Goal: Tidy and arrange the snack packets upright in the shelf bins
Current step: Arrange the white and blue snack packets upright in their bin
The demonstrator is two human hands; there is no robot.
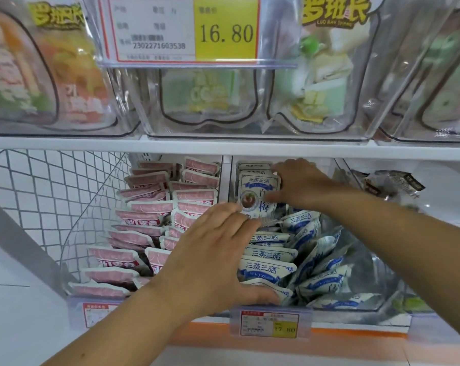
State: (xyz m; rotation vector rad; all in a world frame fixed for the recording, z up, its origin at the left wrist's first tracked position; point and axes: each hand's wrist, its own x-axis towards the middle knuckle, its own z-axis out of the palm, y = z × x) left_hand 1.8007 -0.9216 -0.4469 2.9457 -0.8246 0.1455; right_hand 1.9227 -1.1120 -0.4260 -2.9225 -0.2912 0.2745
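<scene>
The clear middle bin (pixel 374 265) on the lower shelf holds white-and-blue packets (pixel 316 262), most slumped in a loose heap. One upright packet (pixel 259 191) stands at the back, gripped by the right hand (pixel 300 180). The left hand (pixel 213 254) lies flat, fingers spread, over the front packets.

Head-worn view, facing forward and down, close to shelf bins (pixel 376 294)

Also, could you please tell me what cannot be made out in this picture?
Head view only:
Blue-and-white packets under the left hand: hidden by it.
Lower price tag: small print too blurred to read.
Dark packets at far right: blurred, label unreadable.
Top right bin: cut off by the frame edge.
</scene>
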